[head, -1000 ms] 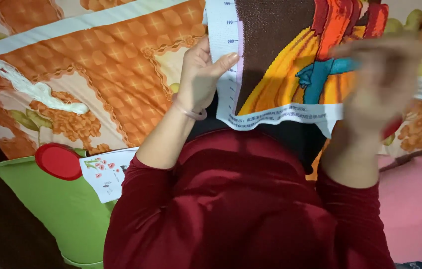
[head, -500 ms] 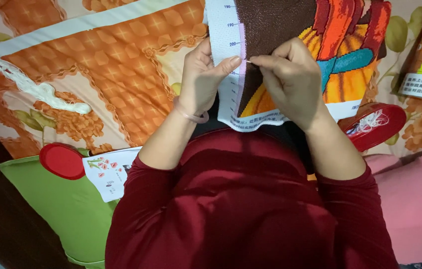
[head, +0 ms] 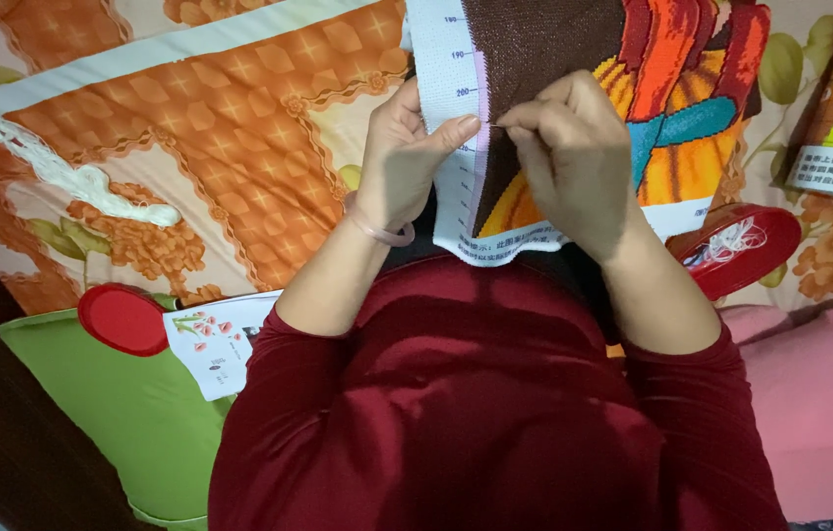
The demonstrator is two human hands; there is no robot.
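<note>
Right hand (head: 574,157) has edged inward, pinching a needle (barely visible) against cross-stitch cloth (head: 574,59).

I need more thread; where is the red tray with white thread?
In the head view, the red tray lies on the right, on the floral bedspread, just beyond the right forearm.

Head view, close above hands (head: 495,157)

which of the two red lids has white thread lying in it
The red lid on the right, beside the right hand, holds a tangle of white thread. The other red lid, lower left on the green cushion, shows only plain red.
</note>
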